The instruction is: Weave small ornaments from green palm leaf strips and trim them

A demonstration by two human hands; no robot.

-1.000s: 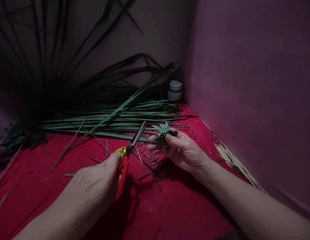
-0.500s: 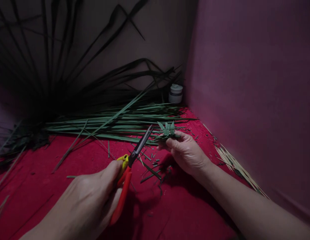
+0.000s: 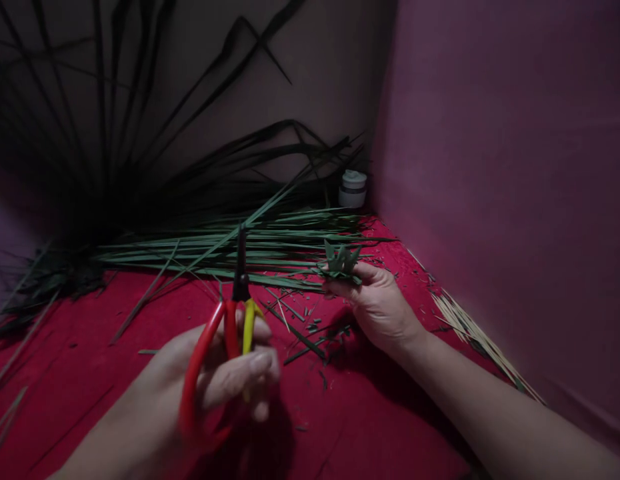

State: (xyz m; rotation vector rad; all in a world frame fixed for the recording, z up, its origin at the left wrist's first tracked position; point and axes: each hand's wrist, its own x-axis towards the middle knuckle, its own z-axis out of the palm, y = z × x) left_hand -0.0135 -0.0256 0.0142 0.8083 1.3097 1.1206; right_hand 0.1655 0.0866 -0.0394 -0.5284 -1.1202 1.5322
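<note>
Holding scissors in the left hand and a leaf piece in the right hand

Closed around the red and yellow handles with the left hand, left of centre and a little blurred. Pointing the dark blades away from the body, close together; cannot tell whether fully shut. Cannot tell, either, which fingers pass through the handles. Overlapping the strips in view, at a height hard to judge.

Pinching the leaf piece between thumb and fingers of the right hand. Green, folded, topped with several pointed tips. Held up just right of centre, above the red surface, to the right of the scissors and well apart from the blades.

Behind both hands, a layer of long green strips, running mostly left to right, with a few laid across at a slant. Between the hands, on the red surface, small dark scraps. At far left, a dim heap of leaf matter. Farther back, dark leaves, fanned upward in deep shade. Along the foot of the purple wall at right, a bundle of pale sticks. Beyond the strips, a white jar with a dark band, upright near the corner
</note>
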